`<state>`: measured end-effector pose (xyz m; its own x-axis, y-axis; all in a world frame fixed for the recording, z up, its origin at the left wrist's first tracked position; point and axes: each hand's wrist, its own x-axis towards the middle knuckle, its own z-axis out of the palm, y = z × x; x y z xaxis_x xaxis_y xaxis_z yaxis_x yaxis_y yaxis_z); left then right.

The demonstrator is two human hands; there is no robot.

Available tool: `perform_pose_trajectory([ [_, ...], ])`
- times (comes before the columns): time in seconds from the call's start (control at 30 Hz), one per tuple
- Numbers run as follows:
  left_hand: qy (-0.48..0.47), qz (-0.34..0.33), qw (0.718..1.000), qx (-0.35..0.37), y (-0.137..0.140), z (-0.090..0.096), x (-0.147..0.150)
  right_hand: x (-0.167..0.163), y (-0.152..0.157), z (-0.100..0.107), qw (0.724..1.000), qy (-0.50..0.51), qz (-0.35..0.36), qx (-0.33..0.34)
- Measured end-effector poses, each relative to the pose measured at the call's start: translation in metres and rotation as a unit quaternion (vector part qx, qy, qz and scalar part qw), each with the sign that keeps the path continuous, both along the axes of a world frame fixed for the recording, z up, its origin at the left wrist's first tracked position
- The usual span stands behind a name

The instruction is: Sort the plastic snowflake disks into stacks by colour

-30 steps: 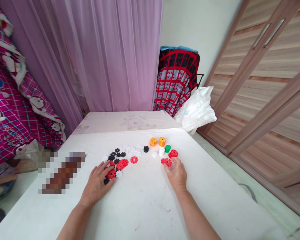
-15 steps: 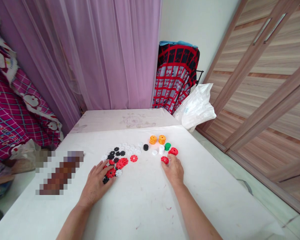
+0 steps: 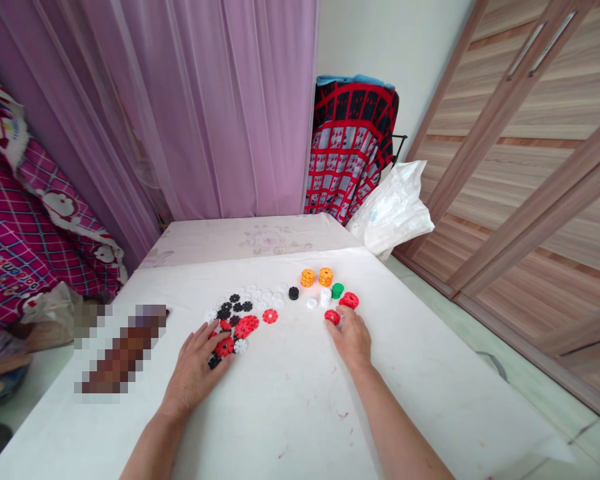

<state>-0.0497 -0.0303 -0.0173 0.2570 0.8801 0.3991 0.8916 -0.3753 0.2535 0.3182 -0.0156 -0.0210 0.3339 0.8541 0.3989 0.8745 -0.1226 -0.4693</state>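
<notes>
My left hand lies with fingers spread over the edge of a loose pile of flower-shaped plastic discs. Red discs, black discs and a white disc show around its fingertips; some are partly hidden beneath them. My right hand pinches a small stack of red discs between thumb and fingers, low over the table. Just beyond it another red stack rests close to the fingertips. A single red disc lies apart between the hands.
Two orange stacks, a green stack, a white stack and a black stack stand on the white-covered table. More white discs lie loose behind the pile. A white plastic bag is at the far right corner.
The view has shifted slightly, moving the hands and discs a little to the right in the picture. Both hands keep nearly the same pose, the right still at the small red stack.
</notes>
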Motion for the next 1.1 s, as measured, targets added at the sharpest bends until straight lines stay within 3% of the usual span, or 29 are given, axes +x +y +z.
perform_pose_trajectory([
  [0.13, -0.002, -0.004, 1.0, -0.005, -0.001, 0.001, 0.001, 0.004, 0.0, -0.002, 1.0, -0.002, 0.002, 0.014],
  [0.27, -0.002, -0.009, 1.0, -0.01, -0.002, 0.002, 0.002, -0.001, -0.004, 0.003, 0.995, -0.021, 0.032, 0.093],
  [0.37, -0.005, -0.012, 1.0, -0.011, -0.002, 0.003, 0.003, -0.027, -0.006, 0.012, 0.983, -0.054, 0.116, 0.133],
  [0.5, -0.009, -0.011, 1.0, -0.014, -0.003, 0.005, 0.004, -0.082, 0.003, 0.022, 0.966, -0.06, 0.231, 0.097],
  [0.7, -0.01, -0.002, 1.0, -0.027, -0.004, 0.006, 0.006, -0.126, 0.026, 0.02, 0.975, -0.038, 0.22, 0.014],
  [1.1, -0.016, -0.006, 1.0, -0.025, -0.003, 0.006, 0.006, -0.118, 0.022, 0.013, 0.98, -0.015, 0.196, 0.02],
])
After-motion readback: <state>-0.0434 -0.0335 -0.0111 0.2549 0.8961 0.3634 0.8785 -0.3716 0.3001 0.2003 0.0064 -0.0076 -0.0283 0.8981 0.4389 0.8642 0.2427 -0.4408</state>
